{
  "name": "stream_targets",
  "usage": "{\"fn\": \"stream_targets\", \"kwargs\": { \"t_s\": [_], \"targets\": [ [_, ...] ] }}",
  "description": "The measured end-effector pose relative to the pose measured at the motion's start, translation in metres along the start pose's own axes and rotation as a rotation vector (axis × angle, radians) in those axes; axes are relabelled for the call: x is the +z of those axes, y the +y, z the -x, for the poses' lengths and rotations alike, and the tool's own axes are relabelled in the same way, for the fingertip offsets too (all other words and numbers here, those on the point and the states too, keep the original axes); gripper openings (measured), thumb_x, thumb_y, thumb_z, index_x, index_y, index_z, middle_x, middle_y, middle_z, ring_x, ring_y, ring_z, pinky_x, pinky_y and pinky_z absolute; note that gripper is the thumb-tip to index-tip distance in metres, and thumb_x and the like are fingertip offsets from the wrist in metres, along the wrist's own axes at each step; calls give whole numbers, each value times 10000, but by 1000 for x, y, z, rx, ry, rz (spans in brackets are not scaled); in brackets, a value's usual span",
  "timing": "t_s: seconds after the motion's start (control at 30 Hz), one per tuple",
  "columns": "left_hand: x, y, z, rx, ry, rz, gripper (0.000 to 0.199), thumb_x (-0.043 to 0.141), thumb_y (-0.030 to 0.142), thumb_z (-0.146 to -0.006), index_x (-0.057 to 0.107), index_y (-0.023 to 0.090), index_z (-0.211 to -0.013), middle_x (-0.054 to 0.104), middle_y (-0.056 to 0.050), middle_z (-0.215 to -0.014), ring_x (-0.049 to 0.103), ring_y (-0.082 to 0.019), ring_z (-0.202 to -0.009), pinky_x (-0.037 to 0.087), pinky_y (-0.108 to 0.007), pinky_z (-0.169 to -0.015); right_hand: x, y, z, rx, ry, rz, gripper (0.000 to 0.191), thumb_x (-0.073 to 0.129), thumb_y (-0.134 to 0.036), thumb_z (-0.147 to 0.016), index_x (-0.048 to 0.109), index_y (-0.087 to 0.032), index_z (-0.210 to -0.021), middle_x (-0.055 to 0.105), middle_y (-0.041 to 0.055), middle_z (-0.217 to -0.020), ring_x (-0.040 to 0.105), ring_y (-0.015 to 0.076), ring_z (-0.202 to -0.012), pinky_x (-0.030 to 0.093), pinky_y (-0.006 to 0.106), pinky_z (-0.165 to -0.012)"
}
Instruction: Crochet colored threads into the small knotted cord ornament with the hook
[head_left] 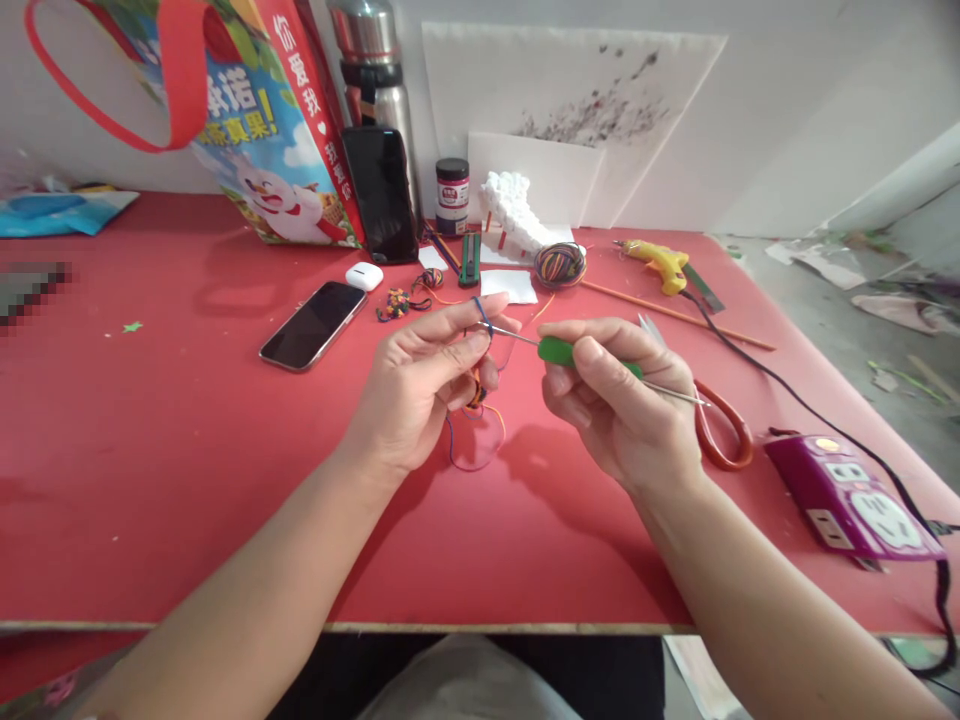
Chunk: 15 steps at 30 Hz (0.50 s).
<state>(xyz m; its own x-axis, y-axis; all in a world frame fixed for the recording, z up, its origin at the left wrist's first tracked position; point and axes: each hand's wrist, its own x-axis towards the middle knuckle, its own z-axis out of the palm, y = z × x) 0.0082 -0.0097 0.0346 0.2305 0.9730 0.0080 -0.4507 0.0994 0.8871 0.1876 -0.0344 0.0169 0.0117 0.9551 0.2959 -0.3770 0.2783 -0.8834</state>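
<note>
My right hand (619,395) is closed around the green handle of a crochet hook (556,350), whose thin metal shaft points left. The tip of the hook meets dark yarn at the fingers of my left hand (431,375). That hand pinches the multicoloured yarn (476,392), with a strand looped over its index finger. Below the fingers hangs a loose loop of blue and orange strand. Behind the hands lies a wound ball of multicoloured yarn (560,264), with an orange strand running from it.
On the red table (225,520) are a phone (313,325), a white case (364,276), scissors with red handles (724,430), a yellow glue gun (660,265) and a purple box (855,497) with a black cable. A bag (277,150), a steel flask (367,35) and a jar (452,197) stand behind.
</note>
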Motion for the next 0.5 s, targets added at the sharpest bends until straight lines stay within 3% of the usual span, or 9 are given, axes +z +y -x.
{"fn": "stream_targets", "kwargs": {
  "t_s": [0.1, 0.33, 0.5],
  "targets": [
    [0, 0, 0, 28, 31, -27, 242, 829, 91, -783, 905, 215, -976, 848, -85, -968, 683, -114, -647, 356, -191, -415, 0, 0, 0, 7, 21, 8, 147, 886, -376, -887, 861, -242, -945, 690, -9, -658, 515, 98, -506, 371, 220, -402],
    [1, -1, 0, 73, 53, -18, 163, 837, 104, -798, 899, 187, -923, 810, -66, -811, 669, -121, -635, 458, -209, -479, -2, 2, 1, -7, -9, -2, 116, 849, -340, -930, 854, -238, -985, 688, -11, -682, 510, 91, -516, 381, 217, -417],
    [3, -3, -1, 64, 83, -12, 179, 838, 77, -813, 891, 186, -946, 792, -46, -762, 642, -105, -586, 467, -216, -499, -2, 5, 5, -33, 13, 130, 161, 797, -382, -980, 818, -235, -1041, 671, -20, -702, 538, 102, -531, 425, 239, -444]
  ]
}}
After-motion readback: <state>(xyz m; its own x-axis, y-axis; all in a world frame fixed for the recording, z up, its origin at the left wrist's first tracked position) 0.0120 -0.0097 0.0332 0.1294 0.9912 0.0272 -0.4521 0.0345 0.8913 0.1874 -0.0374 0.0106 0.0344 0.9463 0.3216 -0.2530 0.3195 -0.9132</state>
